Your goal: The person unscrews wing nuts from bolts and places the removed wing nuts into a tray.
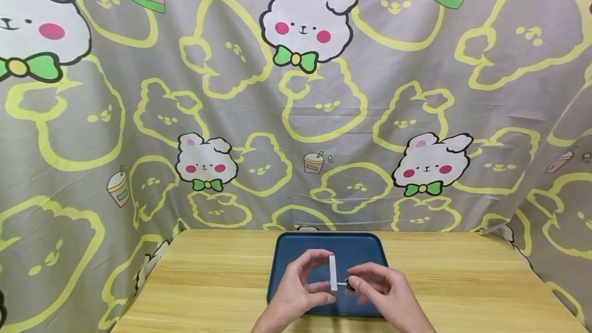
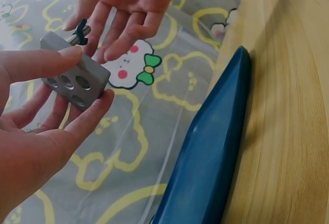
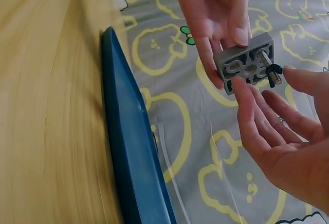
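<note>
Grey all over, the block (image 1: pixel 333 275) is held up over the tray, and we see the left hand (image 1: pixel 298 288) pinching it by its edges between thumb and fingers. We take that edge grip as a way to leave both broad faces free, with room for the bolt (image 3: pixel 265 58) that juts from the block's right side. On the bolt sits a black wing nut (image 3: pixel 273 71). Just right of the block, the right hand (image 1: pixel 388 290) has its fingers loosely spread and its thumb at the wing nut; we cannot tell whether it presses, though the pose would suit turning. Behind and below the block lies the blue tray (image 1: pixel 361 252), set perhaps to catch small parts, on the wooden table (image 1: pixel 217 271); beyond hangs a patterned cloth (image 1: pixel 319 117).

From the head, we get the block nearly edge-on, its faces lost. Only the left wrist view gives us the face with at least 4 round holes; the right wrist view shows the opposite, ribbed face and the bolt's threads.
</note>
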The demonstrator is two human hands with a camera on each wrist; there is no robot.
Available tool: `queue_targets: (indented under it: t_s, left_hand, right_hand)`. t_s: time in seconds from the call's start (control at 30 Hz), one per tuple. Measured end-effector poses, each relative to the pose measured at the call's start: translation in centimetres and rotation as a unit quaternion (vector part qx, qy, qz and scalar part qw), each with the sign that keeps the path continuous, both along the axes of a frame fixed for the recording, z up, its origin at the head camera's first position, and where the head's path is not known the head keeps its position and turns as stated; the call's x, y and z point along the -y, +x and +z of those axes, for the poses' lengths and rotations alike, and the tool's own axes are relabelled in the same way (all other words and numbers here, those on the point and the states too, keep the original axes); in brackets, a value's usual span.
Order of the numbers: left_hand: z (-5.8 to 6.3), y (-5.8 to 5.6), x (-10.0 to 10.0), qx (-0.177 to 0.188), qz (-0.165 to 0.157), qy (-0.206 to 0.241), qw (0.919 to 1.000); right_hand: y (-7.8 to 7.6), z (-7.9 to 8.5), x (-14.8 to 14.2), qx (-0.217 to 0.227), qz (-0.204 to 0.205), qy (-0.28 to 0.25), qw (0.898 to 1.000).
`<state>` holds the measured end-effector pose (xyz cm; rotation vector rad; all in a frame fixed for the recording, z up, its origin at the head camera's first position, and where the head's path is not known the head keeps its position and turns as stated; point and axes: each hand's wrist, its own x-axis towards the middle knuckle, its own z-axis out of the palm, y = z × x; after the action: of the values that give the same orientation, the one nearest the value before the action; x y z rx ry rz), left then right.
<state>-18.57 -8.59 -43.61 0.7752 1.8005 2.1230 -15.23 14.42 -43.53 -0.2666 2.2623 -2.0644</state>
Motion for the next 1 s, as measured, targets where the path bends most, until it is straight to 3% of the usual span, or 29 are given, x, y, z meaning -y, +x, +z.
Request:
queue_targets:
  t_s: [0.4, 0.67, 1.0]
  left_hand:
    - [-0.44, -0.28, -0.15, -0.052, -0.016, -0.014, 0.9984]
    - [-0.56, -0.35, -0.28, -0.066, -0.022, -0.012, 0.9975]
    - [-0.74, -0.36, -0.31, -0.058, -0.017, -0.019, 0.998]
  right_hand:
    - [-0.08, -0.03, -0.82, 0.077, 0.087, -0.069, 0.991]
    - [-0.14, -0.17, -0.79, 0.084, 0.098, -0.078, 0.989]
    - [0.03, -0.14, -0.99, 0.075, 0.109, -0.083, 0.988]
